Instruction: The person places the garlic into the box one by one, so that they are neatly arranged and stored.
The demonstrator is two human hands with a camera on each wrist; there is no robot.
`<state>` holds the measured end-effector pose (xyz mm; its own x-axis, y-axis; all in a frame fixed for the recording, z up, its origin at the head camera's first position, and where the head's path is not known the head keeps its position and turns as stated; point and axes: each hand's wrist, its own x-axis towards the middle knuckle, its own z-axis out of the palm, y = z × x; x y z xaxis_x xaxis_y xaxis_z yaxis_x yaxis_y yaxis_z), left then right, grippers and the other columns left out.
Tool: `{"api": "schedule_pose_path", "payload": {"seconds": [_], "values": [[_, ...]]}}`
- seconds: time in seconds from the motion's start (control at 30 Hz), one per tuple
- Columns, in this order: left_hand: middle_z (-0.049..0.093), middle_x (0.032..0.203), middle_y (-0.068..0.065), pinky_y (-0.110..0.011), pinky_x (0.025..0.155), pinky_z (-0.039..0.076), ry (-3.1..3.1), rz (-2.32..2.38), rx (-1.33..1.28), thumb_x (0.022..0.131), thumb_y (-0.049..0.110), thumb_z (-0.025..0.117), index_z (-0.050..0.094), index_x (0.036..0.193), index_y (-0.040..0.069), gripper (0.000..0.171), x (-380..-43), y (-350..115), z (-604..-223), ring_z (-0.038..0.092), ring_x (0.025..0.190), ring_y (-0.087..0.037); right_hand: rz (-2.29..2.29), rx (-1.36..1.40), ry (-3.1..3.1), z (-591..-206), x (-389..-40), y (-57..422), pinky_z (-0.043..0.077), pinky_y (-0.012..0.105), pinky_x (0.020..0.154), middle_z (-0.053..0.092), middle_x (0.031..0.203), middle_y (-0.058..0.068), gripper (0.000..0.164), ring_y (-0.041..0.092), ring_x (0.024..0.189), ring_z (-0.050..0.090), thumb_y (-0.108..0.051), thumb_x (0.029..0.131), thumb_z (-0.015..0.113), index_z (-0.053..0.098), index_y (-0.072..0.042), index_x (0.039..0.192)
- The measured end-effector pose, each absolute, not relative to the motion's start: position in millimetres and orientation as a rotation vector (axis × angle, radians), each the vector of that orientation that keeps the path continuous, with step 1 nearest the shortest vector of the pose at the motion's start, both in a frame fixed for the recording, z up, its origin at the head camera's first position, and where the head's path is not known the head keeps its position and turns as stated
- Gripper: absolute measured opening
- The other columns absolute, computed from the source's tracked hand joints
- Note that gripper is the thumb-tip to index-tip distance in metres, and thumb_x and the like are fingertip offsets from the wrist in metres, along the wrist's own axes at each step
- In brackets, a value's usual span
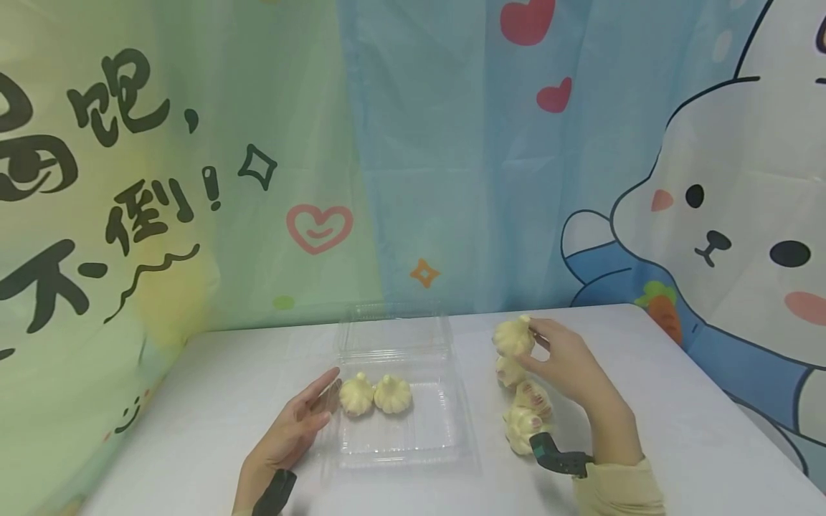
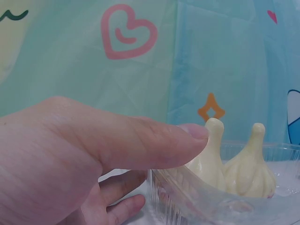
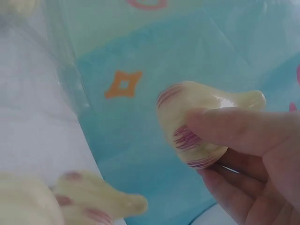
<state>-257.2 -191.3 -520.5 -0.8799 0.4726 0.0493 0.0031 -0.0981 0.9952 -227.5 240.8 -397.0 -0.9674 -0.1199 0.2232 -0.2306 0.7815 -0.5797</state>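
Note:
My right hand (image 1: 568, 362) pinches a pale garlic bulb (image 3: 190, 124) with purple streaks between thumb and fingers, at the far end of a row of bulbs. Several other garlic bulbs (image 1: 530, 401) lie nearer on the table, below that hand. A clear plastic clamshell box (image 1: 439, 423) stands in the middle with its lid folded back. Two garlic bulbs, a left one (image 1: 356, 395) and a right one (image 1: 393, 395), sit side by side at its left, stems up. Beside the box's left wall my left hand (image 1: 293, 430) stays with extended thumb and fingers; contact is unclear.
The box's transparent lid (image 1: 393, 333) lies toward the back of the white table (image 1: 245, 373). A printed curtain (image 1: 419, 158) hangs right behind the table's far edge. Dark devices are strapped at both wrists.

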Motion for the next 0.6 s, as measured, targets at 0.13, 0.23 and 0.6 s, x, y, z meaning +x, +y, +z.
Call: {"api": "schedule_pose_path", "payload": {"seconds": [0.13,0.23,0.6], "values": [[0.011,0.161,-0.007,-0.038,0.115,0.008,1.854,2.053,0.511,0.087,0.003,0.057,0.023,0.151,0.010,0.072,-257.4,-191.0,-520.9,0.006,0.148,-0.029,0.958,0.340,-2.778,-396.3,-227.9,229.4,0.045,0.049,0.102,0.049,0.136,0.025,0.056,0.042,0.123,0.050,-0.011,0.085,0.067,0.046,0.006,0.135],[0.011,0.161,-0.007,-0.038,0.115,0.008,1.850,2.056,0.510,0.087,0.003,0.057,0.023,0.151,0.009,0.072,-257.5,-190.9,-520.8,0.006,0.148,-0.028,0.973,0.376,-2.769,-396.2,-228.3,222.2,0.047,0.051,0.100,0.050,0.136,0.024,0.056,0.041,0.121,0.053,-0.008,0.084,0.068,0.047,0.004,0.134],[0.012,0.161,-0.007,-0.018,0.111,0.021,1.847,2.060,0.496,0.087,0.003,0.057,0.024,0.150,0.009,0.072,-257.1,-190.7,-520.1,0.007,0.148,-0.028,0.957,0.498,-2.757,-402.6,-232.4,202.8,0.049,0.046,0.098,0.053,0.133,0.019,0.057,0.037,0.119,0.056,-0.006,0.081,0.072,0.050,0.001,0.133]]}}
